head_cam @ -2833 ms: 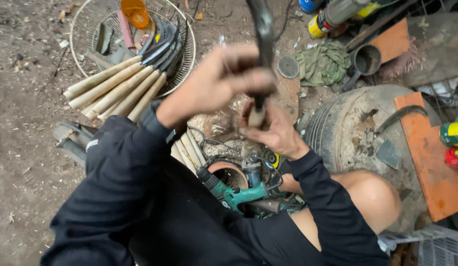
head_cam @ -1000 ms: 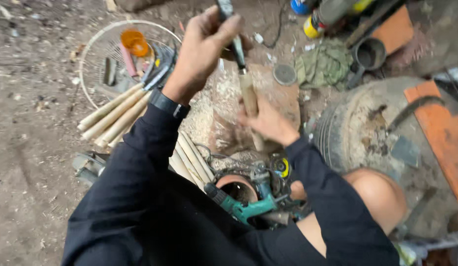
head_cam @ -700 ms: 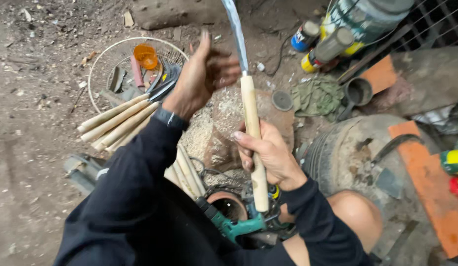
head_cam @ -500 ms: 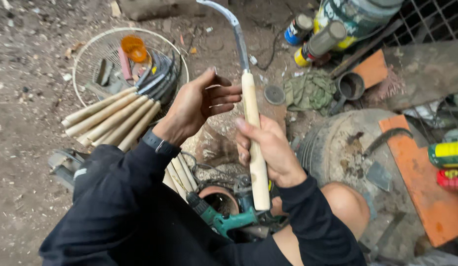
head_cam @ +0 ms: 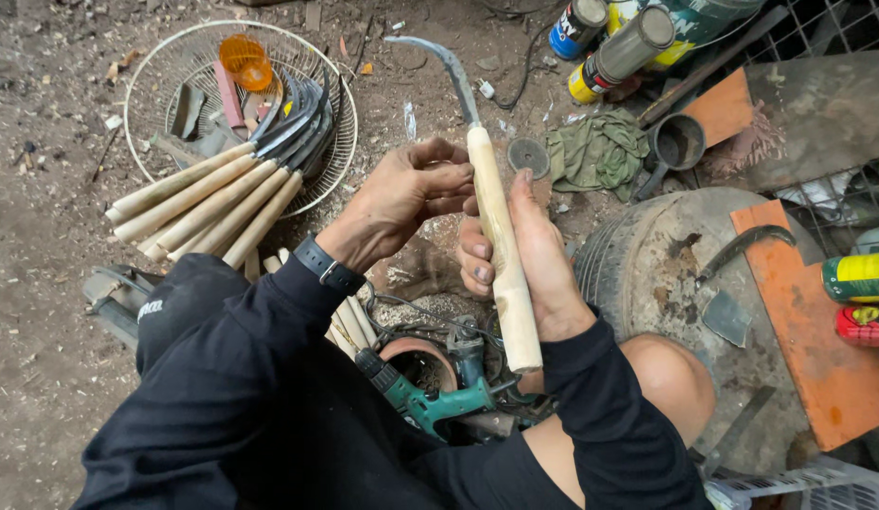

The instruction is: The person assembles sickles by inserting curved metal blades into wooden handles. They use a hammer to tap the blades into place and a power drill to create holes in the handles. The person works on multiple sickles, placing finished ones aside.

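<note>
My right hand grips the pale wooden handle of a sickle, held upright over my lap. Its curved grey metal blade points up and to the left. My left hand rests with its fingertips against the top of the handle, just below the blade. Both arms wear black sleeves, and a black watch sits on the left wrist.
Finished sickles lie across a round wire basket at upper left with an orange cup. A teal power drill lies near my knee. Spray cans, a green rag, a tyre and an orange board lie right.
The sickle has come down from being held high to upright in front of me. My left hand dropped from the raised blade to the top of the handle.
</note>
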